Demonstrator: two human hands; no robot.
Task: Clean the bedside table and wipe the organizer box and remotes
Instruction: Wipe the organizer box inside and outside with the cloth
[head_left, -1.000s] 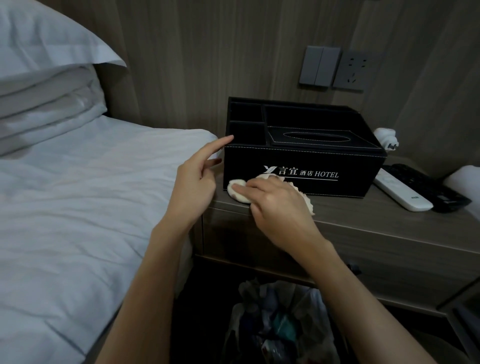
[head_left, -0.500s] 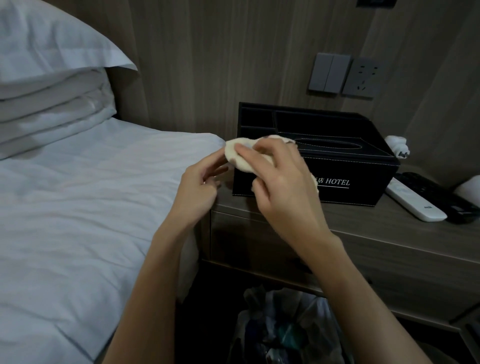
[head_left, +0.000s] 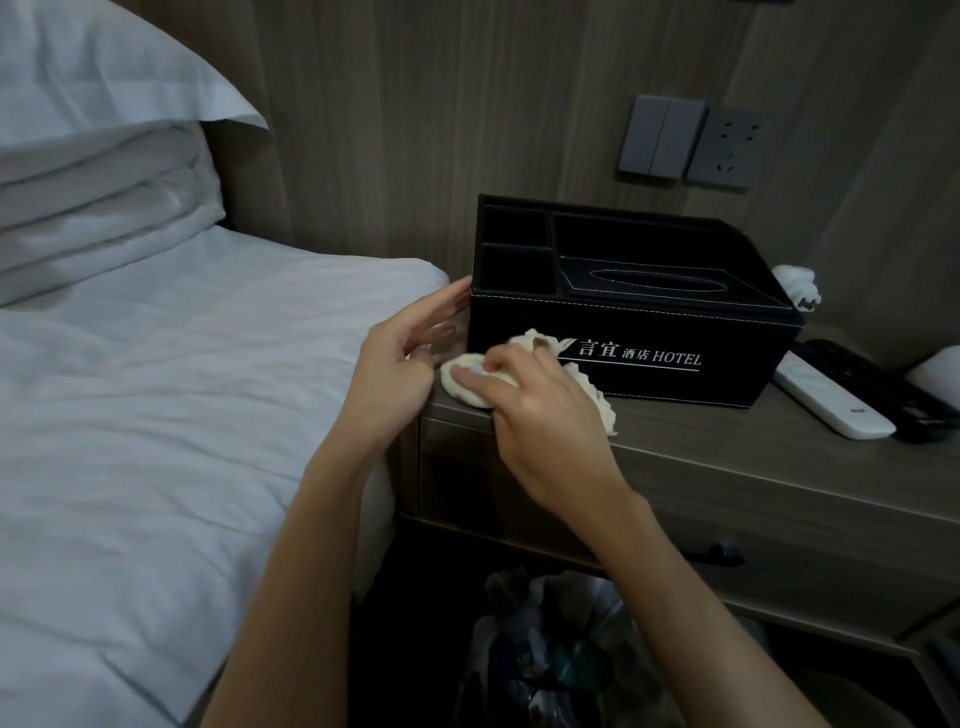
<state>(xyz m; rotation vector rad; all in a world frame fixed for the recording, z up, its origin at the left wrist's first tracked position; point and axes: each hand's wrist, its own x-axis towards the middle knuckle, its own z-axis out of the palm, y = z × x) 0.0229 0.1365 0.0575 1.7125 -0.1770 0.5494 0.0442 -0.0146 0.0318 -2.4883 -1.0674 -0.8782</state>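
Head view: the black box says "言宜 酒店 HOTEL" in white letters. It looks like leather with white stitching, and it stands on the brown wood-look counter. The right hand grips one soft white cloth at the box's front bottom corner. The left hand is flat, fingers straight, touching the box's left side. Two long remotes lie right of the box: a white remote and a black remote.
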